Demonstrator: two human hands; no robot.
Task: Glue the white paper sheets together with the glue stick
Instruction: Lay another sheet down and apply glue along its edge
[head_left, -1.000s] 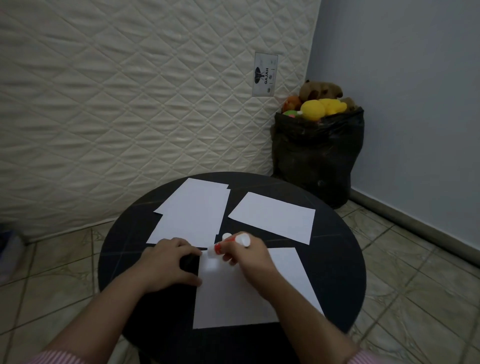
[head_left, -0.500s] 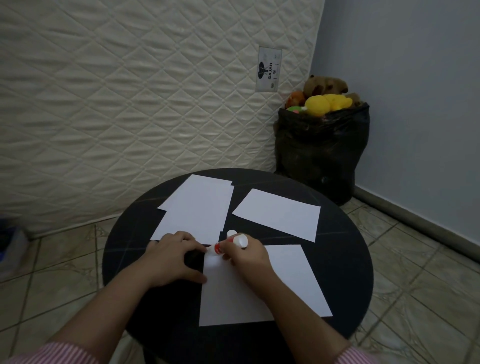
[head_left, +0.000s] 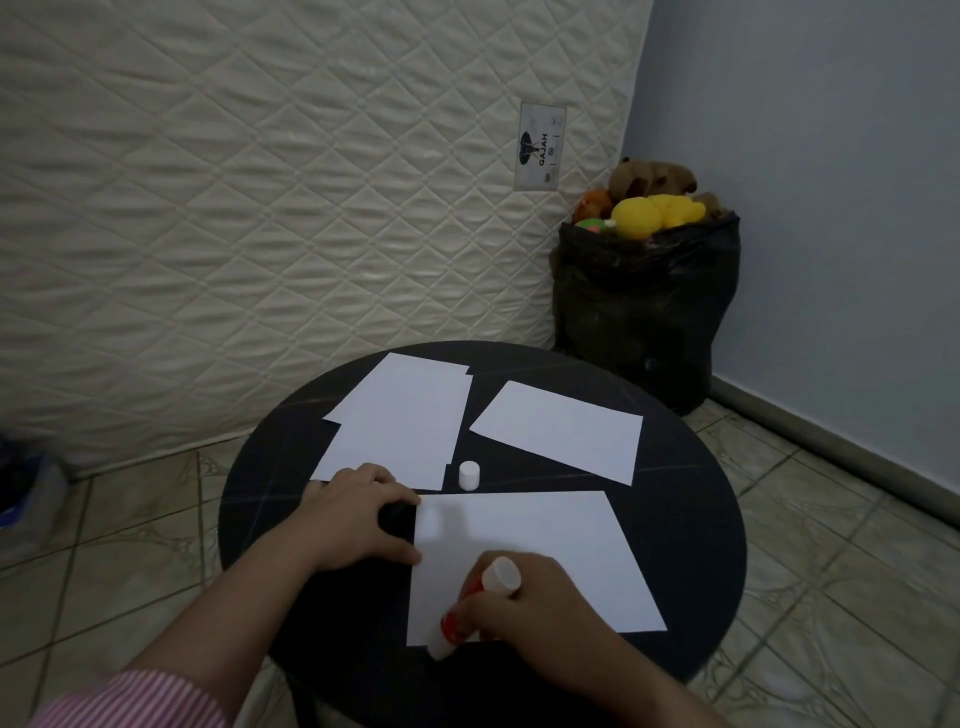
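Note:
A white paper sheet (head_left: 545, 540) lies nearest me on the round black table (head_left: 685, 519). My left hand (head_left: 358, 519) presses on its left edge, fingers curled, holding nothing. My right hand (head_left: 524, 597) grips the red and white glue stick (head_left: 462, 618), its tip down at the sheet's near left corner. The white cap (head_left: 468, 475) stands upright just beyond the sheet. Two overlapping white sheets (head_left: 405, 421) lie at the far left of the table and a single sheet (head_left: 561, 428) at the far right.
A quilted mattress (head_left: 260, 208) leans upright behind the table. A black bag (head_left: 644, 306) filled with plush toys stands in the corner by the blue wall. Tiled floor surrounds the table.
My right hand has drawn the glue stick down the sheet's left edge, from the far left corner to the near left corner. The cap is now uncovered. My left hand stays in place.

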